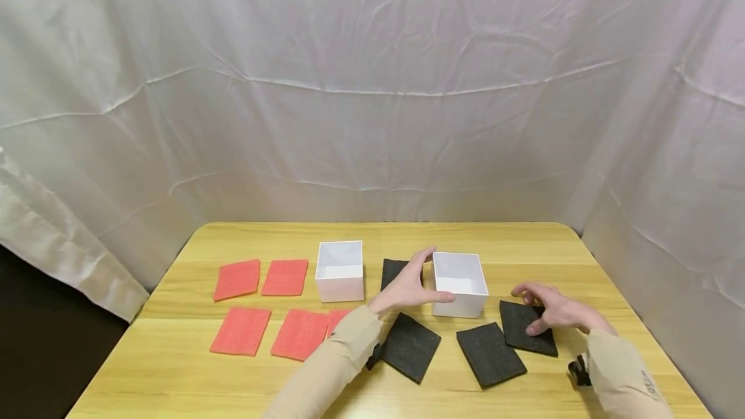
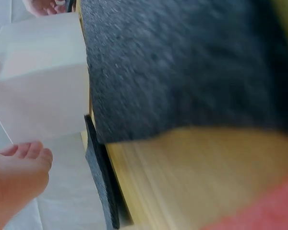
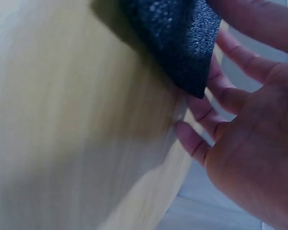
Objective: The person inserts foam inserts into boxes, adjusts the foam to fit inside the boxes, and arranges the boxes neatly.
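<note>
My left hand (image 1: 410,283) spans the left side of a white open-topped square box (image 1: 460,306), thumb across its front and fingers at its back. In the left wrist view, the fingertips lie right at the edge of the box (image 2: 43,105). My right hand (image 1: 561,312) is at a black square pad (image 1: 520,335) right of that box. Its thumb lies over the pad and its fingers curl at the far edge. In the right wrist view, fingers show behind a corner of the black pad (image 3: 182,52).
Other black pads lie at the box's front (image 1: 491,357), nearer the left wrist (image 1: 410,348), and behind the left hand (image 1: 392,270). A second white box (image 1: 340,288) stands left of centre. Several red squares (image 1: 240,332) lie on the left of the wooden table (image 1: 174,380). Pale curtains (image 1: 372,141) surround it.
</note>
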A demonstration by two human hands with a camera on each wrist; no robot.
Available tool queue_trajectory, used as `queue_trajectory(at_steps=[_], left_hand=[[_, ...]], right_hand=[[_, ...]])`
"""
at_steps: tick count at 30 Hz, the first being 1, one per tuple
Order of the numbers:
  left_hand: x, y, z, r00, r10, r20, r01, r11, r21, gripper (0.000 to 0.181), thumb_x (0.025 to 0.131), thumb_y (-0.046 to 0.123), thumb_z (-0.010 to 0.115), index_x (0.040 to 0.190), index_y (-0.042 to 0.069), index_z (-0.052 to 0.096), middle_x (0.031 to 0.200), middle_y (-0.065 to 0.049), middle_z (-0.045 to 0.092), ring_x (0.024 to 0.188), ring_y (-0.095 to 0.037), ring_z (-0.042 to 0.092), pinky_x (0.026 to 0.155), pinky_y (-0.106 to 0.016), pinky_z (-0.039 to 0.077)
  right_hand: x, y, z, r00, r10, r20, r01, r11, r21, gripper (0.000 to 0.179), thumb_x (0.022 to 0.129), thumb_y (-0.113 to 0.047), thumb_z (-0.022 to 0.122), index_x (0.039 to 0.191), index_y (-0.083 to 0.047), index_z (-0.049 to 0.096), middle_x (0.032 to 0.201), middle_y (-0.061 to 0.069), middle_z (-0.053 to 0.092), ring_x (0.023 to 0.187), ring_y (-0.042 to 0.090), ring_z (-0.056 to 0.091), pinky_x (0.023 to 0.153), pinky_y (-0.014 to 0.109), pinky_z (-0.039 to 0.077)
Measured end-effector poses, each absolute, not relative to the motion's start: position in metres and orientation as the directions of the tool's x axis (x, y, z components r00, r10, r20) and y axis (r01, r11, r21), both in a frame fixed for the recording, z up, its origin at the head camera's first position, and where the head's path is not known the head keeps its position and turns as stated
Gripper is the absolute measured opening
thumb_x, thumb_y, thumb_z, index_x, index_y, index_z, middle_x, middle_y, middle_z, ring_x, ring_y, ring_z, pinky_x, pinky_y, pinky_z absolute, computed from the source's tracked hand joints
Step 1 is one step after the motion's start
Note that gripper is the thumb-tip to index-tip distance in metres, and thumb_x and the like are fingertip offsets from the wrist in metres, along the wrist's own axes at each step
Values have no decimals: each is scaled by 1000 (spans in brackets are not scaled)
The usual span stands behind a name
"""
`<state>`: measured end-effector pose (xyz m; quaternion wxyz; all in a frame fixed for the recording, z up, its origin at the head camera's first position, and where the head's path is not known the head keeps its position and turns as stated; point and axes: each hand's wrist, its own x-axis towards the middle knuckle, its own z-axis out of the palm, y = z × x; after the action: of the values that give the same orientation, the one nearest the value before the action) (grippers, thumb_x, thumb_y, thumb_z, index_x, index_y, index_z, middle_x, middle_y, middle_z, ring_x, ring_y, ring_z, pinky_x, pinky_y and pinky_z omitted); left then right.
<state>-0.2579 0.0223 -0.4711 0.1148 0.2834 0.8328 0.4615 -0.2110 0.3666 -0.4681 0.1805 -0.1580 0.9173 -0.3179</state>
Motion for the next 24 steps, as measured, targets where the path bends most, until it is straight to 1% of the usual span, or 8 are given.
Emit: queue_trajectory(at_steps=[3,7,10,13,17,20,21,24], left_hand=[[-259,19,-473,-809,584,62,344,386,856,101,83,33,82,160,8,21,163,-11,34,150,-30,36,120,-48,36],[-260,16,-472,-810,585,43,302,353,885,99,83,33,82,161,13,22,163,-8,34,151,-28,35,120,-49,35],[-260,14,-472,-808,588,39,281,326,902,98,84,31,82,161,15,23,164,-8,34,151,-28,34,121,-51,34],[-259,13,-470,-806,592,34,261,303,917,98,84,28,82,161,13,23,164,-8,33,152,-28,33,122,-52,32],[-259,12,-470,-802,596,30,254,294,921,98,84,27,81,161,13,23,164,-8,33,152,-28,32,122,-52,32],[-260,13,-470,-800,599,28,255,297,920,96,84,28,81,160,14,24,164,-8,33,152,-28,33,122,-52,32],[-260,13,-470,-799,600,28,256,299,919,96,84,28,81,160,14,24,164,-8,33,152,-28,33,122,-52,32],[-260,13,-470,-799,601,24,255,302,919,96,84,29,81,160,15,24,164,-8,33,152,-27,33,122,-52,32]], right_hand=[[-213,364,-466,-888,-388,-247,-162,766,-622,63,68,-5,88,121,2,55,107,14,59,96,22,51,83,36,45],[-215,362,-466,-883,-398,-248,-167,761,-627,53,68,-3,87,112,1,58,103,10,64,92,17,54,82,31,46],[-217,362,-469,-874,-443,-200,-209,715,-667,47,70,-3,84,108,1,58,97,8,63,85,10,53,77,24,43],[-218,365,-469,-870,-477,-123,-254,648,-718,42,75,-4,81,108,0,56,93,6,60,81,5,51,73,20,41],[-219,369,-463,-870,-493,-36,-280,551,-786,32,84,-4,75,108,1,54,94,6,59,82,5,52,72,21,43],[-219,371,-459,-877,-481,-8,-264,496,-827,28,88,-3,71,109,2,54,98,5,60,86,7,54,72,21,47],[-219,372,-457,-881,-473,-4,-257,485,-836,27,89,-3,71,110,2,54,99,5,60,87,7,55,73,21,48],[-220,371,-455,-906,-422,17,-250,504,-827,29,91,-6,71,114,2,55,105,2,61,93,1,56,76,19,49]])
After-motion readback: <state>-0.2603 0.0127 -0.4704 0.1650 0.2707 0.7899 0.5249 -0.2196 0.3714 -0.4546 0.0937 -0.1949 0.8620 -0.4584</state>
